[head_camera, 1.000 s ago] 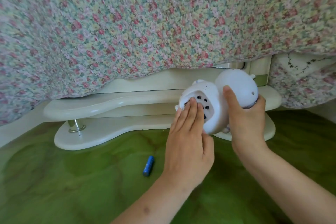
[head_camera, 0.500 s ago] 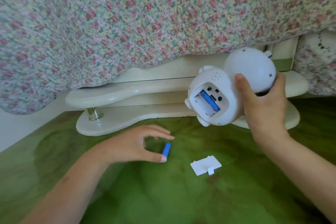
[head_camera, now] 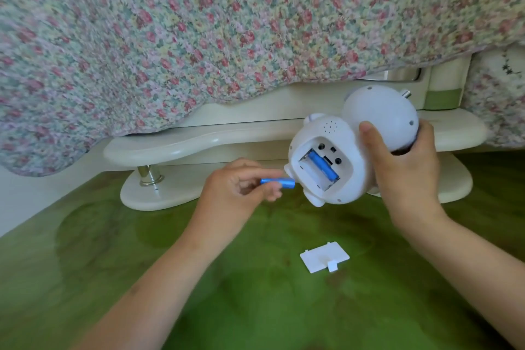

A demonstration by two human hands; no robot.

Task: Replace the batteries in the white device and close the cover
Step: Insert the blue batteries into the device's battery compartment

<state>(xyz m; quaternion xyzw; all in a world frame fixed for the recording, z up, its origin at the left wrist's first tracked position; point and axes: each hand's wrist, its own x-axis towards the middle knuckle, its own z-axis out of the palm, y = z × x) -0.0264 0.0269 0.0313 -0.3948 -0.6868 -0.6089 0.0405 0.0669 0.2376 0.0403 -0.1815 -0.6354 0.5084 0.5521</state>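
My right hand point(head_camera: 403, 167) grips the white device point(head_camera: 341, 139), a rounded animal-shaped toy held in the air with its underside facing me. Its battery compartment is uncovered and one blue battery point(head_camera: 324, 165) lies in the right slot; the left slot looks bare. My left hand point(head_camera: 235, 190) pinches a second blue battery point(head_camera: 279, 182) between thumb and fingers, its tip just left of the compartment's edge. The white battery cover point(head_camera: 324, 256) lies flat on the green surface below the device, apart from both hands.
A green tabletop point(head_camera: 113, 278) spreads under my arms. A cream curved two-tier shelf point(head_camera: 181, 145) with a metal post point(head_camera: 147, 176) stands behind the device. A floral quilt point(head_camera: 227, 23) hangs over the back.
My left hand left the compartment, went down to the blue battery on the green surface, picked it up and brought it beside the device. The cover now lies in view.
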